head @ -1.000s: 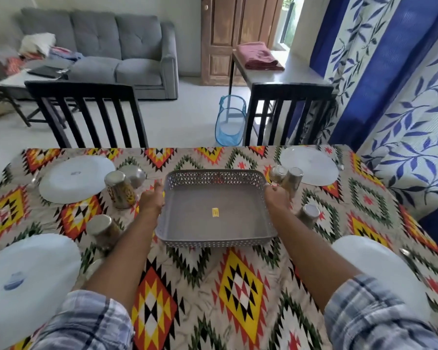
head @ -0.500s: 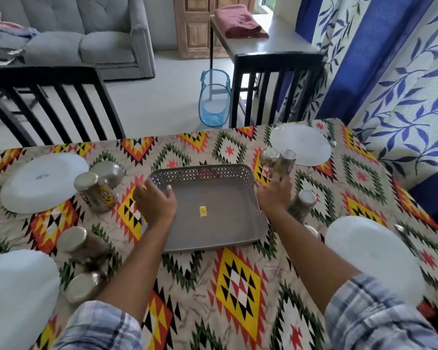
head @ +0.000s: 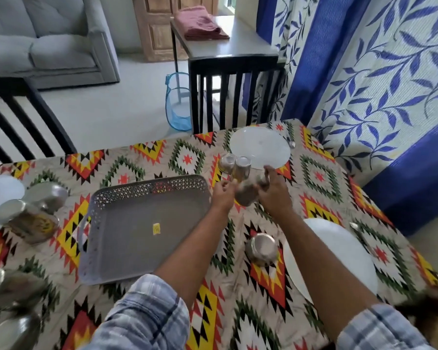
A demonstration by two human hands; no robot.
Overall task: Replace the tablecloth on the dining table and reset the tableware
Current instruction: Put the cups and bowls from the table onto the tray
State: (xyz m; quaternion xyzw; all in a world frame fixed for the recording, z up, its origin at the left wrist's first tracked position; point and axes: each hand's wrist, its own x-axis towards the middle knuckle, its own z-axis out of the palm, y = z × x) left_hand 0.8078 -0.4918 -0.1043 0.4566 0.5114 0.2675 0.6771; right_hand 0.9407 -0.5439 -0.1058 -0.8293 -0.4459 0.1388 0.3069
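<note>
I watch the right hand grip a blurred steel cup just right of the grey tray, the left hand touching it.

Patterned tablecloth, grey tray (perforated rim), plates, cups

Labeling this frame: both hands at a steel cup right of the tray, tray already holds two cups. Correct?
Not quite. Head view shows the gray tray holds no cups, only a yellow sticker. The left hand and right hand are at the steel cup, right of the tray, as said.
</note>
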